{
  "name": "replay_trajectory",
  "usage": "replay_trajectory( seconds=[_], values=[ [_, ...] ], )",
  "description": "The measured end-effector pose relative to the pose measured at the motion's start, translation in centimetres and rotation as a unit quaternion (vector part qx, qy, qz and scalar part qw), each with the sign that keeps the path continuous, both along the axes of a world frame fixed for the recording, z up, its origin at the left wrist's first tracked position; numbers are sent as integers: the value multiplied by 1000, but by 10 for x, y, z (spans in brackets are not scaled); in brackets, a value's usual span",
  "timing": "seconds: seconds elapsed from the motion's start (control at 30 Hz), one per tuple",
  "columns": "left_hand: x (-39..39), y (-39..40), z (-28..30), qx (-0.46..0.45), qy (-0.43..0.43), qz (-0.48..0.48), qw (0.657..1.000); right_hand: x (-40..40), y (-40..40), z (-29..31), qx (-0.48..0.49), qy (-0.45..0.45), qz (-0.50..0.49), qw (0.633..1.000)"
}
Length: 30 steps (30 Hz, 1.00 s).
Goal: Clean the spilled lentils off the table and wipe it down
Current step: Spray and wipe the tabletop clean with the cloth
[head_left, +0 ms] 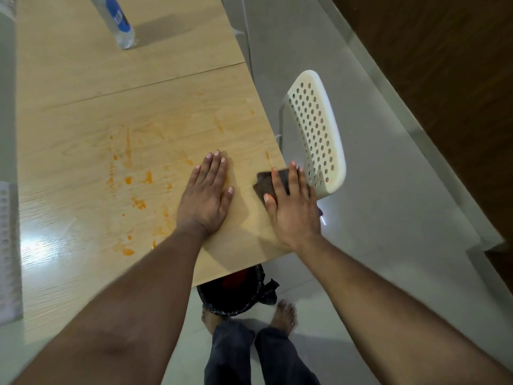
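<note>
Pressing flat on the table [83,87], your left hand [205,193] lies palm down with fingers straight and together, holding nothing. Your right hand [292,202] rests with fingers extended on a dark brown cloth [263,182], which sits at the table's right edge, just beside the left hand and partly overhanging that edge; the fingers press the cloth rather than curl round it.

Orange lentil smears [133,187] mark the table to the left of your left hand, running from the near edge up past the fingertips; fainter orange streaks spread further up the table toward its seam. Individual lentils cannot be made out, only stains and small blobs.

A clear plastic bottle [118,20] with a blue label stands at the far end of the table, well apart from both hands. A white perforated chair [316,132] stands off the table's right edge, just beyond the cloth. A bin [236,295] lined with a dark bag sits on the floor under the table's near corner, below your hands, with something red inside. Your bare feet stand beside the bin.
</note>
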State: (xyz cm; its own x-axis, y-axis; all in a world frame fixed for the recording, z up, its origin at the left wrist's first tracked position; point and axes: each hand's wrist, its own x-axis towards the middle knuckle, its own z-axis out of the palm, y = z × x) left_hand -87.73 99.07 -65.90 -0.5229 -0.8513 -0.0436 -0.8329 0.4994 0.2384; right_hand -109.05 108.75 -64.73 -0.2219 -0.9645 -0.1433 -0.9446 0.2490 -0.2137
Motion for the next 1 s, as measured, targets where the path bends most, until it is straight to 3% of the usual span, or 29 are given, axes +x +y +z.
replay_trajectory(
  seconds=[0.13, 0.3, 0.43, 0.7, 0.9, 1.0],
  values=[
    [3, 0, -2, 3, 14, 38, 999, 9, -35, -1, -10, 19, 10, 1000],
    [3, 1, 0, 2, 15, 40, 999, 2, 41, 4, -2, 16, 68, 998],
    [-1, 2, 3, 1, 11, 44, 999, -13, 70, 0, 21, -22, 41, 999],
    [0, 2, 1, -2, 12, 47, 999, -2, -18, -5, -15, -53, -23, 998],
    [0, 2, 2, 0, 7, 45, 999, 2, 80, 0, 6, -98, -77, 992],
    [-3, 3, 2, -2, 1, 46, 999, 7, 79, -1, 8, -83, -127, 988]
  ],
)
